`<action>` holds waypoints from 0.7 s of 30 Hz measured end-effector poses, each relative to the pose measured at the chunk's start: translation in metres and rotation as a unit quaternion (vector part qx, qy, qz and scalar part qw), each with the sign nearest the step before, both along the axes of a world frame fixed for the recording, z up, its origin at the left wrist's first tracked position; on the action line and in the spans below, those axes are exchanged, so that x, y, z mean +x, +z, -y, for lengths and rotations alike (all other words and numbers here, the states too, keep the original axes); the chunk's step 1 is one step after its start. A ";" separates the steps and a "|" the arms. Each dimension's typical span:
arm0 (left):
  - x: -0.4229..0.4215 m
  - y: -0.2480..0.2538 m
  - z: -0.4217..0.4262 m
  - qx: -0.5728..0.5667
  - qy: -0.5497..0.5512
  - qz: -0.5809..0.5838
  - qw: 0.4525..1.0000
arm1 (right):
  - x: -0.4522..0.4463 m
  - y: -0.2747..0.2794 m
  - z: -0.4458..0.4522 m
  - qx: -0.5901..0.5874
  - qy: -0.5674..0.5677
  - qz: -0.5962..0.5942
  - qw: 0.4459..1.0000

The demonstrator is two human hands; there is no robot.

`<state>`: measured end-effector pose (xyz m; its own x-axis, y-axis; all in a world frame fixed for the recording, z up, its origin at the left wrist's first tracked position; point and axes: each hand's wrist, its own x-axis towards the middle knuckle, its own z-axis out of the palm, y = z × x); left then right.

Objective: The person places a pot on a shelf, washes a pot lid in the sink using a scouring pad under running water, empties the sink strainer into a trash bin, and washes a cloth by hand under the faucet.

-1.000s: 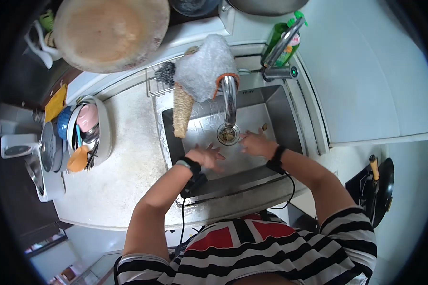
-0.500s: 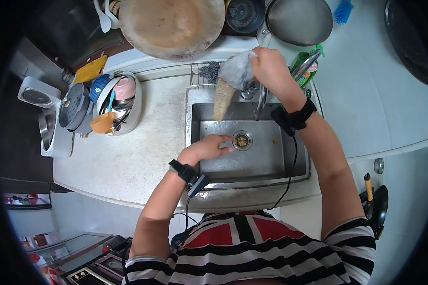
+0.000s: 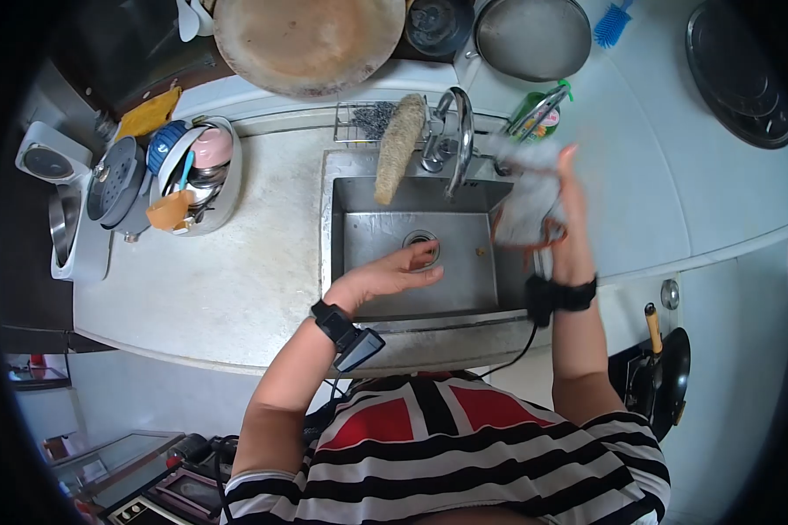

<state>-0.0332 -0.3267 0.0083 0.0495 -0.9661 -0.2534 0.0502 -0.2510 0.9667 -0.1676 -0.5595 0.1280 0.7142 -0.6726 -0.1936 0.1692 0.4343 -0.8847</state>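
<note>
My left hand (image 3: 392, 273) reaches into the steel sink (image 3: 376, 229) with its fingers stretched out and apart, holding nothing. Its fingertips are over the drain (image 3: 418, 236) and partly cover it. At the sink's right side, my right hand (image 3: 573, 226) grips a translucent plastic bag (image 3: 524, 206) with orange-red edging, both blurred by motion. Behind the sink a long tan loofah (image 3: 400, 144) leans over the back rim, beside the curved faucet (image 3: 464, 131). A small yellow-brown scrap (image 3: 481, 252) lies on the sink floor.
A wire rack (image 3: 348, 122) with a steel-wool scrubber (image 3: 374, 119) sits behind the sink. A green soap bottle (image 3: 534, 114) stands back right. Left on the counter is a white basin (image 3: 227, 188) of dishes. A pan (image 3: 534, 37) and a large round board (image 3: 306, 39) are behind.
My right hand has moved from behind the sink to its right side, bringing the bag off the loofah, which now shows whole. My left hand has shifted slightly over the drain.
</note>
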 end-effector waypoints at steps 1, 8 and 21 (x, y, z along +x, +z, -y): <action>-0.010 -0.004 0.005 -0.001 -0.002 -0.003 1.000 | -0.014 -0.047 0.008 0.069 0.070 -0.010 0.995; -0.034 -0.052 0.044 0.082 0.087 -0.504 0.855 | -0.018 -0.151 -0.037 -0.575 0.278 -0.113 0.761; 0.015 -0.068 0.071 0.006 0.339 -0.601 0.724 | 0.127 -0.215 0.137 0.179 -0.074 -0.078 0.978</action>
<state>-0.0183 -0.3977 -0.0593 0.2491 -0.8201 -0.5152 0.9684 0.2183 0.1207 -0.0405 -0.6965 -0.0874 0.5578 -0.6354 -0.5339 0.1287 0.7017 -0.7007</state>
